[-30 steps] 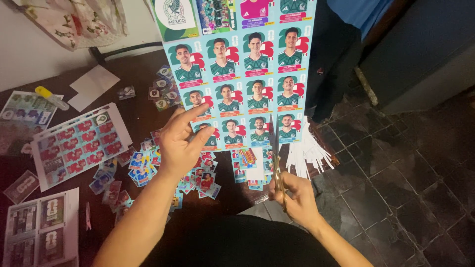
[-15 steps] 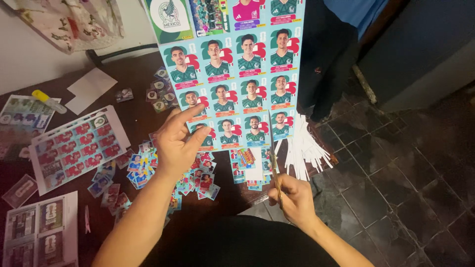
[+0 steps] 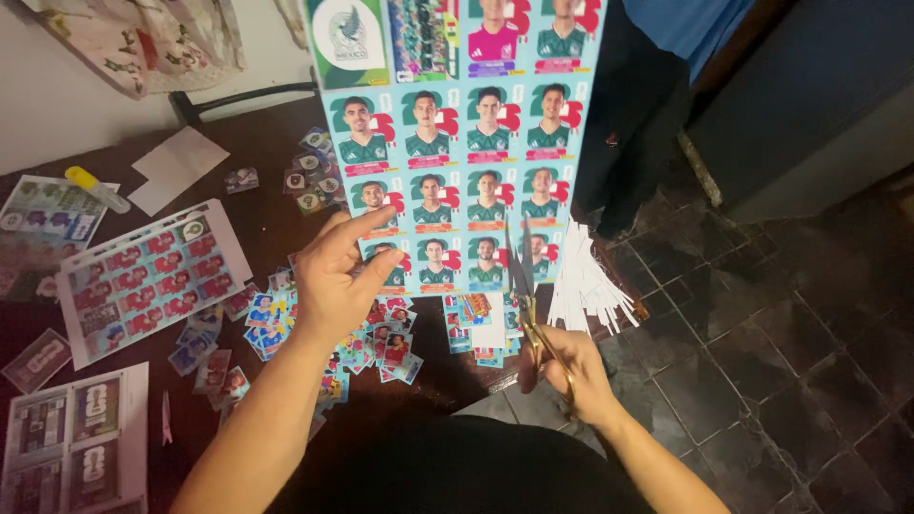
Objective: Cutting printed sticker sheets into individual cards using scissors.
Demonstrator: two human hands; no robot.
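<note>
Sticker sheet (image 3: pixel 457 143) above cluttered dark table (image 3: pixel 267 200)

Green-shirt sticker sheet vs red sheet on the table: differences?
The green-shirt sheet is held up by the left hand, with scissors in the right hand at its lower edge; the red sheet lies flat, untouched. Portraits are green versus red. Both are uncut grids.

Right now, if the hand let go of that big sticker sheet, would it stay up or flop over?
Probably flop: the sticker sheet looks thin as paper, pinched only near its bottom by the left hand. It's likely very light. The scissors in the right hand already bite its lower edge, so it might tear.
</note>
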